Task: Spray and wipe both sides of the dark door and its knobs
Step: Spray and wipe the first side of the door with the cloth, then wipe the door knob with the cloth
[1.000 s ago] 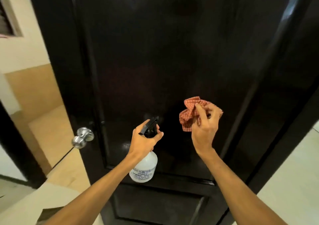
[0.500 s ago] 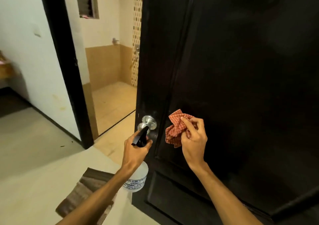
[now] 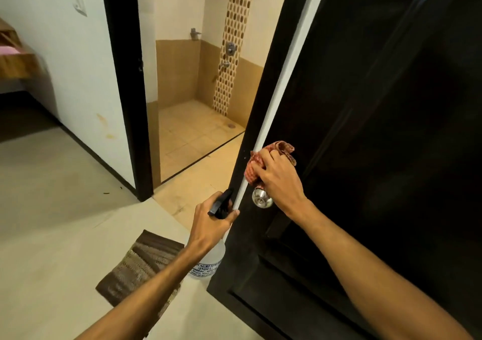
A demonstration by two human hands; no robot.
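Right hand (image 3: pixel 277 180) clutches a red checked cloth (image 3: pixel 263 163) just above the round silver doorknob (image 3: pixel 262 200) (seemingly touching it); left hand (image 3: pixel 214 222), beside the knob, grips a clear plastic spray bottle (image 3: pixel 212 257).

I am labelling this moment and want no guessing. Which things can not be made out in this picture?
Head view only:
The label on the spray bottle is partly behind the left arm and too small to read.
The cloth is mostly under the right hand.
The far face of the door is hidden by the door itself; only the near knob shows.
Wetness on the dark panel: cannot tell.
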